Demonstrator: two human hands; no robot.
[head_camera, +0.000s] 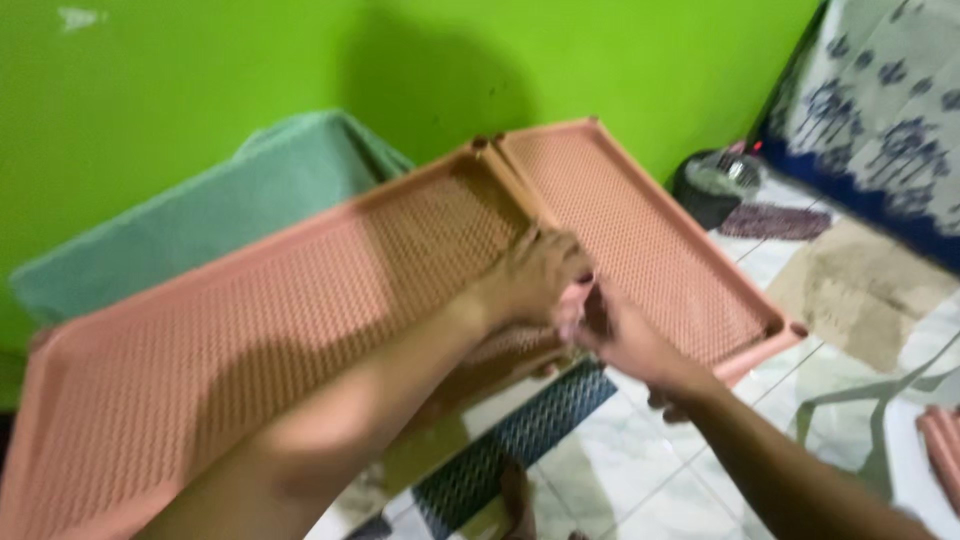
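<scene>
Two pink plastic shelves, flat perforated panels with raised rims, meet edge to edge above the tiled floor (640, 470): the left shelf (230, 340) and the right shelf (640, 230). The left hand (535, 275) curls its grip on the joint; the right hand (620, 335) pinches the near rim. One green cloth (220, 210) lies behind.

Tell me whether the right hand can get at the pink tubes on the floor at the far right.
Probably yes: the right hand grips the right pink panel, but nothing shows between it and the pink tubes, only bare tiled floor; it would have to let go first.
</scene>
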